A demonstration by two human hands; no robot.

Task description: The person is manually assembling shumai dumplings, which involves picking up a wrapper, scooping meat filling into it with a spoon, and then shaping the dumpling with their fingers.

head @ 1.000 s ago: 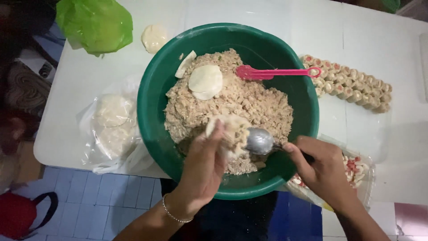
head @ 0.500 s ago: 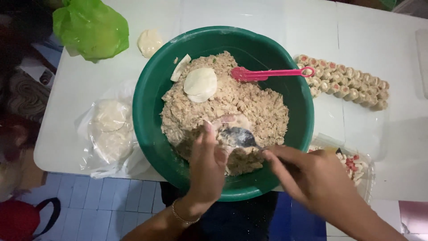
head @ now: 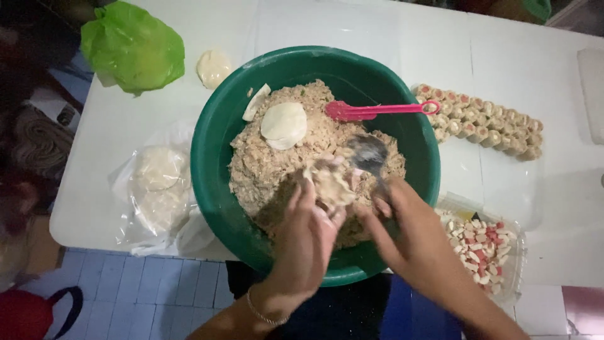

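Observation:
A large green bowl (head: 217,132) on the white table holds a heap of brownish minced filling (head: 264,164). My left hand (head: 308,242) is over the bowl's near side, cupping a round wrapper heaped with filling (head: 328,179). My right hand (head: 402,226) grips a metal spoon (head: 368,154), whose bowl hovers blurred just right of the wrapper. A pale round wrapper (head: 284,124) lies on top of the filling, with another piece (head: 255,102) against the bowl's wall. A pink spatula (head: 377,110) rests in the filling at the far right.
Rows of finished dumplings (head: 487,126) lie right of the bowl. A clear tub of chopped red and white bits (head: 481,249) sits at the near right. A plastic bag of wrappers (head: 157,189) lies left, a green bag (head: 132,47) and a loose wrapper (head: 214,66) beyond.
The spoon has lifted from the filling's near side and swung up to the right of the wrapper. The wrapper in my left hand now carries filling.

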